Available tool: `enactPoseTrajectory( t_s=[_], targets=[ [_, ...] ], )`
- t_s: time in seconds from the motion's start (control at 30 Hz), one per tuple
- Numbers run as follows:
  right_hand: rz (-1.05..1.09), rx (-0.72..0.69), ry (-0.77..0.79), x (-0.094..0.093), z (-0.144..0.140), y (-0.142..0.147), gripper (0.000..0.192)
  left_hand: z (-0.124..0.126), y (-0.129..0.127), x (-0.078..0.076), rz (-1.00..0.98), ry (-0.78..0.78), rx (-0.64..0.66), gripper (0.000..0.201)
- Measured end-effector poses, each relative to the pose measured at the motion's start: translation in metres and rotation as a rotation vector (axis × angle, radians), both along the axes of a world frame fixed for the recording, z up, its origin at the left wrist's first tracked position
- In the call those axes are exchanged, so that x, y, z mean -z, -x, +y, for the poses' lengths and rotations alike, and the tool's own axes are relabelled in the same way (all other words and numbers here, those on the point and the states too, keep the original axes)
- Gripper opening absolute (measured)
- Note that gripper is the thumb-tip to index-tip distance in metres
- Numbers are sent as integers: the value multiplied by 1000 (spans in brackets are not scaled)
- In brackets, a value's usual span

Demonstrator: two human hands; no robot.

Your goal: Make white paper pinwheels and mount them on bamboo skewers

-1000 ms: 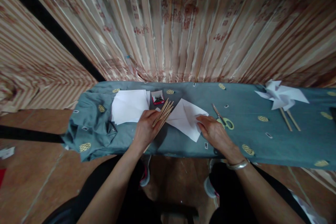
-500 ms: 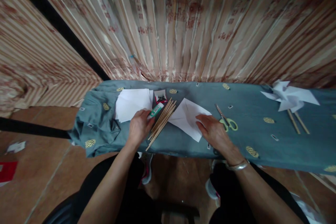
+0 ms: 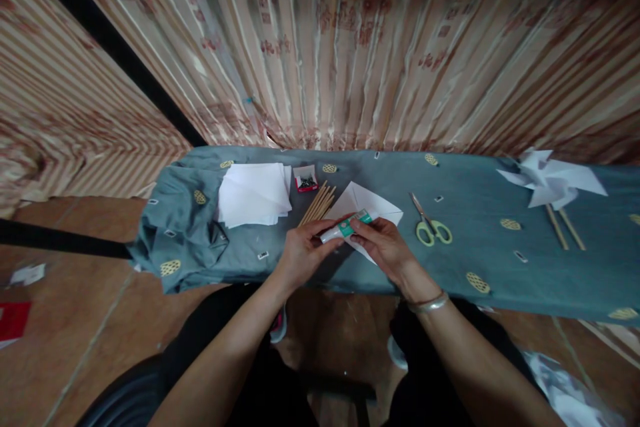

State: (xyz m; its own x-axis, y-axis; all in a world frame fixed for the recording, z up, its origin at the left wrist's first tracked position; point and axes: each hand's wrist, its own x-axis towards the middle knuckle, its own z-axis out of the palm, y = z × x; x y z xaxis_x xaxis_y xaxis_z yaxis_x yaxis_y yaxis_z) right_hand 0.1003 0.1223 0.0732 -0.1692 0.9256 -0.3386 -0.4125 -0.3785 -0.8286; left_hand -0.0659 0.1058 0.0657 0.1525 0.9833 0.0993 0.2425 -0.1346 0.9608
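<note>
Both hands, left hand (image 3: 300,255) and right hand (image 3: 384,245), pinch a green-and-white glue stick (image 3: 347,227) above the near edge of a teal-clothed table (image 3: 480,227), striped curtains (image 3: 350,47) behind, brown tiled floor (image 3: 65,347) below.

No legible text on the glue tube (image 3: 347,227) or elsewhere.

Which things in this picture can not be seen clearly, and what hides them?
- Glue stick: its ends are covered by the left hand and right hand; the label is too small to read.
- Folded paper: its near part lies behind both hands.
- Small box: the contents are too small to tell.
- Paper pinwheels: blurred near the right edge of the head view.
</note>
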Motion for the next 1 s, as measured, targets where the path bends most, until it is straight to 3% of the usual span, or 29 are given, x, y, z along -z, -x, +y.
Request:
enactPoseTrajectory(
  t_s=[0.13, 0.27, 0.43, 0.63, 0.8, 0.93, 1.0],
  targets=[
    [47, 134, 41, 2, 10, -10, 33, 7, 20, 3, 65, -4, -80, 36],
    [102, 261, 83, 8, 18, -25, 33, 22, 50, 8, 456, -116, -141, 29],
    [101, 210, 147, 17, 22, -35, 39, 35, 62, 18, 821, -236, -96, 29],
    [74, 183, 61, 25, 25, -57, 30, 40, 61, 27, 833, -320, -57, 27],
    [-80, 224, -66, 29, 25, -74, 30, 38, 33, 29, 700, -491, -111, 29],
    [-330, 231, -207, 32, 27, -69, 30, 25, -14, 28, 696, -498, 205, 32],
    [-479, 220, -267, 33, 28, -65, 29, 18, -32, 28, 727, -439, 290, 37]
  ],
)
